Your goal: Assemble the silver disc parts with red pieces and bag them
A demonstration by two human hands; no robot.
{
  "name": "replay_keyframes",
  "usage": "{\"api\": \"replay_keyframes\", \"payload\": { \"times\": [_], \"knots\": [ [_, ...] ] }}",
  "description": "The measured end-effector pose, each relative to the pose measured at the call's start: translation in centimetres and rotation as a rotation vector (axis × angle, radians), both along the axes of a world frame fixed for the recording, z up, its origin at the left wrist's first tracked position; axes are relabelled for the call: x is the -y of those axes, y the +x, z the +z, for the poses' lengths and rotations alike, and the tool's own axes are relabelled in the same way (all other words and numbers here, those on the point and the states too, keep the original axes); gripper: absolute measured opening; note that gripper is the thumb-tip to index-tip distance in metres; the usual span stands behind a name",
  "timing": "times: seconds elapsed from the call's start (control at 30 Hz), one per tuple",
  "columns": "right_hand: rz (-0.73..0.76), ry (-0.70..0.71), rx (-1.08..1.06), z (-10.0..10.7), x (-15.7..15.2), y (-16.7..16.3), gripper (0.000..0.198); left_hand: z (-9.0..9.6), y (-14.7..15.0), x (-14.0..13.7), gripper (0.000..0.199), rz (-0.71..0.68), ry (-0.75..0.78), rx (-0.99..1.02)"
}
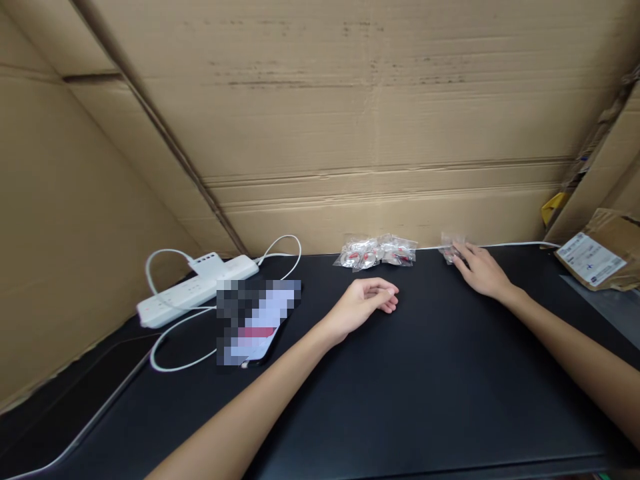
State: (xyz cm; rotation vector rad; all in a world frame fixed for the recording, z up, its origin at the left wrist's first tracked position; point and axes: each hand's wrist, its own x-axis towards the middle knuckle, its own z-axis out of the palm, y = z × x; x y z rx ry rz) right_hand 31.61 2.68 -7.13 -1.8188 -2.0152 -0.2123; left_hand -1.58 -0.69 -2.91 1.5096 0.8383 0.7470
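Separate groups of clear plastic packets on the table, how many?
2: one pile beyond the left hand, by the cardboard wall; one blurred bunch at the right hand's fingertips. Packets overlap; some may be hidden.

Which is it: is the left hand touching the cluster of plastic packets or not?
Apart. The head view shows a narrow strip of dark tabletop between the left hand and the packet cluster.

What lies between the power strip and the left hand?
In the head view, a phone lies between the power strip and the left hand, with white cable looped near it.
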Motion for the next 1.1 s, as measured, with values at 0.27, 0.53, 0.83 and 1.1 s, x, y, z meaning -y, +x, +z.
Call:
{"api": "replay_keyframes", "payload": {
  "times": [0.27,0.53,0.83,1.1],
  "knots": [
    [-0.087,0.016,-0.026,0.3,0.9,-2.7,0.074,0.1,0.0,0.0,0.032,0.008,0.000,-0.005],
    [-0.056,0.059,0.060,1.6,1.9,-3.9,0.072,0.0,0.0,0.0,0.031,0.000,0.005,-0.001],
    [0.148,0.241,0.077,2.3,2.8,-9.3,0.047,-0.1,0.6,0.8,0.025,0.037,0.179,-0.068],
    [0.055,0.319,0.074,2.3,1.1,-13.5,0.031,1.0,6.5,7.1,0.029,-0.202,1.173,-0.419]
  ]
}}
